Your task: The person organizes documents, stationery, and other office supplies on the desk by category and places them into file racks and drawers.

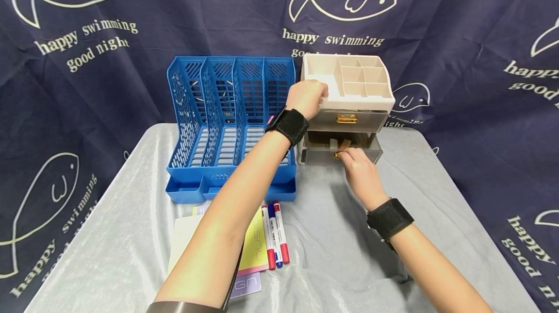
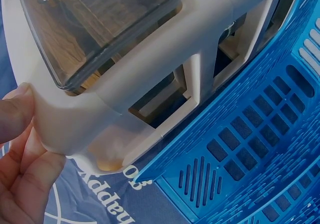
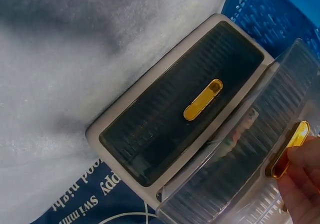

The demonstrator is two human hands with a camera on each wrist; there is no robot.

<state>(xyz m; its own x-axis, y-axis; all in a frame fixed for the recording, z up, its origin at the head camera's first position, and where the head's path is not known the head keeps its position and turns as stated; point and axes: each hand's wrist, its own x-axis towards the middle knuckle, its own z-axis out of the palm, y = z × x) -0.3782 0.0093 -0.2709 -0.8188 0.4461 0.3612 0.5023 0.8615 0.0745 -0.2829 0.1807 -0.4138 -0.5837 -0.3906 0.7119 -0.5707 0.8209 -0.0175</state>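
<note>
A white desk organizer [image 1: 349, 104] with smoky see-through drawers stands at the back right of the table. My left hand [image 1: 308, 97] holds its upper front left corner; in the left wrist view the thumb and fingers [image 2: 35, 179] pinch the white rim. The upper drawer [image 1: 325, 121], with a gold handle [image 1: 347, 119], is closed. The lower drawer [image 1: 320, 156] is pulled out, with a tan piece and a whitish piece inside. My right hand [image 1: 361, 177] pinches that drawer's gold handle [image 3: 290, 149] between thumb and fingers.
A blue file rack [image 1: 231, 172] stands left of the organizer, close beside it. Notebooks [image 1: 254, 245] lie in front of the rack, partly under my left forearm, with several markers [image 1: 275, 235] beside them. A grey cloth [image 1: 323, 264] covers the table; a dark printed curtain [image 1: 244, 12] hangs behind.
</note>
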